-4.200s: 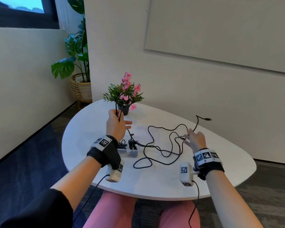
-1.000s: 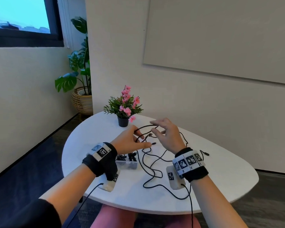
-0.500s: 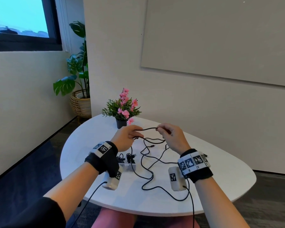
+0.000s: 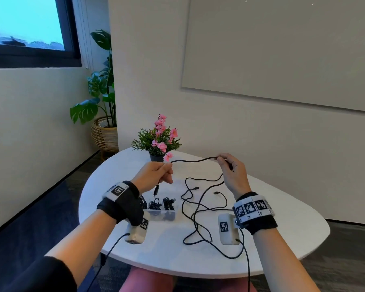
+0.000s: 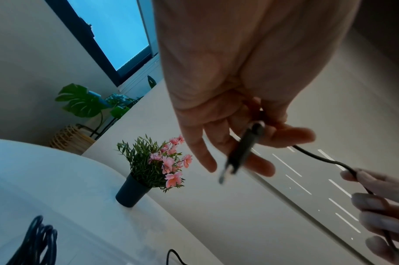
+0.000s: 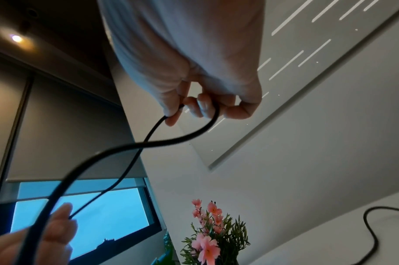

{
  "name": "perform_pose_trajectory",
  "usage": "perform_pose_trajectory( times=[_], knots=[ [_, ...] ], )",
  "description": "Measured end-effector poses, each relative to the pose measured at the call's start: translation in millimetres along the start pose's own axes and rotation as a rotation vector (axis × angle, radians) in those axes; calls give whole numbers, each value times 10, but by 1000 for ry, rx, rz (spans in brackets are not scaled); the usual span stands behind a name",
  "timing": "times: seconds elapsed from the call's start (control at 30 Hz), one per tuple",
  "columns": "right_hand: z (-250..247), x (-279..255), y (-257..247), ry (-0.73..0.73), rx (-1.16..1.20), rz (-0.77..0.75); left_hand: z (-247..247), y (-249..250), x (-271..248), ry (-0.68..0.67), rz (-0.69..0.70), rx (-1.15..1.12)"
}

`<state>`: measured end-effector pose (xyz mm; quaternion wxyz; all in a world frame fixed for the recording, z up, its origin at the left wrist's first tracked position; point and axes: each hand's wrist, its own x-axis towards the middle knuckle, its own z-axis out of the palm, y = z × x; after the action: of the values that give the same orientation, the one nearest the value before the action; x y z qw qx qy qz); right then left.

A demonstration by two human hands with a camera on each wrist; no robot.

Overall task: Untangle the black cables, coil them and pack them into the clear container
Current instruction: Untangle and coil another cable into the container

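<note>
Left hand: the left hand (image 4: 154, 173) is lifted above the table, fingers curled round the black cable (image 4: 195, 160) close to one end; the plug (image 4: 156, 190) hangs below the fist, pointing down toward the table.
Right hand: the right hand (image 4: 233, 172) is at about the same height, well to the right, pinching the same cable between thumb and fingertips (image 6: 171, 120).
Span between hands: the held stretch runs left to right in a shallow arch, its long axis across the body, neither hand clearly nearer the person.
Slack: from the right hand the cable drops to the white table (image 4: 282, 224) and wanders in loose crossing loops (image 4: 198, 218) toward the near edge, directly under and near the right hand.
Small plugs: two lie on the table among the loops (image 4: 196, 188); whether both belong to this cable I cannot tell.
Clear container: the clear container (image 4: 162, 211) sits near-left, just below the left hand, with several coiled cables already in it.
Flower pot: the flower pot (image 4: 156, 158) stands on the far side, just behind the left hand.
Judgement: with the left hand anchoring the plug end, coiling probably means the right hand feeding slack leftward; the crossed loops could snag.
</note>
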<state>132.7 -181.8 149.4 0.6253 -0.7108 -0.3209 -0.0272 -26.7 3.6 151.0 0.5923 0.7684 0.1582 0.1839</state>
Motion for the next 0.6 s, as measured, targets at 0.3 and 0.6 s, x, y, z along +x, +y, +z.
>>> perform_pose_trajectory(
  times=[0.3,0.6],
  knots=[
    [8,-39,-6,30,91,85,41,114,-33,-77,90,-357],
    [403,-441,-50,-436,46,159,176,378,61,-100,81,-805]
  ],
)
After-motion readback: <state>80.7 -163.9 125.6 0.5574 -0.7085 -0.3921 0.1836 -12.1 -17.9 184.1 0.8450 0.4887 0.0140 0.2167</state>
